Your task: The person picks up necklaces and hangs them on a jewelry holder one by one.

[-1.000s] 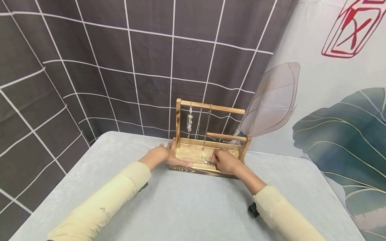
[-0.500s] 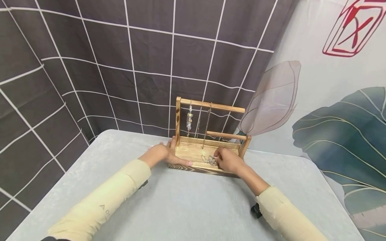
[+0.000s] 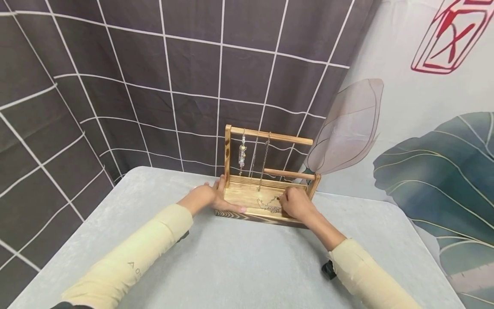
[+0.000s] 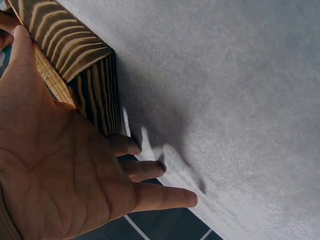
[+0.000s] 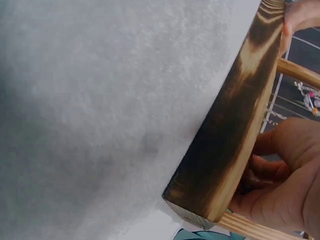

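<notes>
A wooden jewelry stand point(image 3: 248, 217) with a shallow tray base and two horizontal bars stands on the table. My left hand point(image 3: 215, 200) rests against its left end, the thumb along the front edge. In the left wrist view that hand's fingers point(image 4: 165, 196) are stretched out past the stand's corner. With curled fingers my right hand point(image 3: 298, 203) pinches one end of a silvery chain point(image 3: 273, 209) inside the tray. The rest of the chain lies on the tray floor. The right wrist view shows the right hand point(image 5: 290, 172) behind the front wall; the pinched end is hidden there.
From the upper bar point(image 3: 291, 138) hang a beaded strand point(image 3: 242, 155) and a few thin chains point(image 3: 265, 159). A shorter bar point(image 3: 289, 174) sits lower on the right. A dark gridded curtain point(image 3: 193, 86) rises behind the pale cloth-covered table point(image 3: 239, 266).
My right hand has shifted slightly right inside the tray, drawing the bunched chain out into a longer line. My left hand stays in place at the stand's left end.
</notes>
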A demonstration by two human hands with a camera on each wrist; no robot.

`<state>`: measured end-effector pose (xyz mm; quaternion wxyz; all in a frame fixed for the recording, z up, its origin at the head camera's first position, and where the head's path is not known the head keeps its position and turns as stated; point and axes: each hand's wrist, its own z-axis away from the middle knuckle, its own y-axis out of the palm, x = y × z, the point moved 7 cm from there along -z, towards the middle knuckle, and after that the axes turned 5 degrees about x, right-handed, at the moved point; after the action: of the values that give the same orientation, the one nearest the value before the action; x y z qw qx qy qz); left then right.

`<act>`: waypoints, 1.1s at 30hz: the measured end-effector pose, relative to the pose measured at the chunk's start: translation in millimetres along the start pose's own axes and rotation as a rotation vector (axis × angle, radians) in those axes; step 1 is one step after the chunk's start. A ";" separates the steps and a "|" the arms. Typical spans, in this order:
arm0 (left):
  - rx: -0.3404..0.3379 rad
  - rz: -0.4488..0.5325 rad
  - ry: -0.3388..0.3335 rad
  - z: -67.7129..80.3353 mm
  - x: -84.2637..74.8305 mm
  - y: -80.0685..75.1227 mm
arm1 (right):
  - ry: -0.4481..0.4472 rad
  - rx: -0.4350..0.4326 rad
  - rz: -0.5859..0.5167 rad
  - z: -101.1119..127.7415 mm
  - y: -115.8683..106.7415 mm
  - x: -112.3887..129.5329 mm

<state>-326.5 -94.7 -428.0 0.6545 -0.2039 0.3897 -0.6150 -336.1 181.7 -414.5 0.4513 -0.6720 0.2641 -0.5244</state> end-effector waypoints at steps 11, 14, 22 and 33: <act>-0.002 0.003 -0.001 1.5 0.8 1.1 | 0.152 -0.005 -0.638 0.3 3.6 10.3; -0.004 -0.002 0.001 1.5 0.8 1.6 | 0.155 -0.015 -0.941 -2.6 9.2 10.3; -0.013 0.003 0.002 3.6 0.2 2.1 | 0.151 0.061 -1.353 0.6 17.2 14.7; -0.016 -0.010 -0.018 3.0 1.4 0.5 | 0.111 0.164 -1.503 9.9 13.4 28.8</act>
<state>-324.0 -96.6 -426.8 0.6532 -0.2167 0.3876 -0.6134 -316.3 155.0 -413.3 0.0071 -0.6080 -0.2826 -0.7419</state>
